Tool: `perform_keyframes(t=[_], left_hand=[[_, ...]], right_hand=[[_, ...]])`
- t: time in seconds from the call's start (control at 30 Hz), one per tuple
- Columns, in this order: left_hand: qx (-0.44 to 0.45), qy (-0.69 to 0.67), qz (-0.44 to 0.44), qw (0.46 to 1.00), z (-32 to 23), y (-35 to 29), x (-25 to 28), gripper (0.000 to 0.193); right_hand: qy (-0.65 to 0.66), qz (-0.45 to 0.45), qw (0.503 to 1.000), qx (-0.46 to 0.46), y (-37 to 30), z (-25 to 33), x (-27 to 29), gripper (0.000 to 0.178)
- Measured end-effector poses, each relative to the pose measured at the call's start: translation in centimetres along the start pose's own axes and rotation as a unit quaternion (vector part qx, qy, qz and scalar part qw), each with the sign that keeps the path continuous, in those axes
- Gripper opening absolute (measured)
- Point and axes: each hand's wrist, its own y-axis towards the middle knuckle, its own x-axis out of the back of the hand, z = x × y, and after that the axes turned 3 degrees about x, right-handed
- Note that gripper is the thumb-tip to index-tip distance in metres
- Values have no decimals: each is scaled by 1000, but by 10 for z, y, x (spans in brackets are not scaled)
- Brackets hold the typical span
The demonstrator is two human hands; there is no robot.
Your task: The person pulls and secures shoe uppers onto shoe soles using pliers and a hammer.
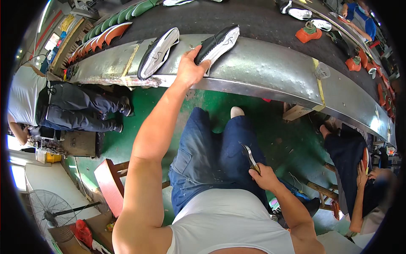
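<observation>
My left hand (192,70) reaches to the metal-covered bench edge (262,59), its fingers and thumb closed on the near end of a black and white shoe upper (218,45). That upper lies tilted, its pale side with a dark wavy line facing me. Just left of it, a second black and white shoe upper (160,53) rests on the same metal edge. Low over my lap, my right hand (265,177) is wrapped round the handle of metal pliers (249,155) with a curved head. Part of the handle is hidden in my palm.
Green (114,19) and orange shoe-shaped pieces (99,39) stand in rows at the far left. Orange shoe lasts (308,34) and more shoes lie on the dark belt at right. A clear cup (322,70) is on the metal edge. Other people sit left, right and across.
</observation>
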Motion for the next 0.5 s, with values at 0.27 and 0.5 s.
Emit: perform_keyframes(t=[0.27, 0.5], left_hand=[[-432, 322, 30, 842, -58, -31, -14, 72], [-125, -112, 5, 986, -20, -12, -38, 91]], right_hand=[[56, -23, 998, -11, -7, 1, 3, 37], [0, -34, 999, 40, -8, 11, 24, 34]])
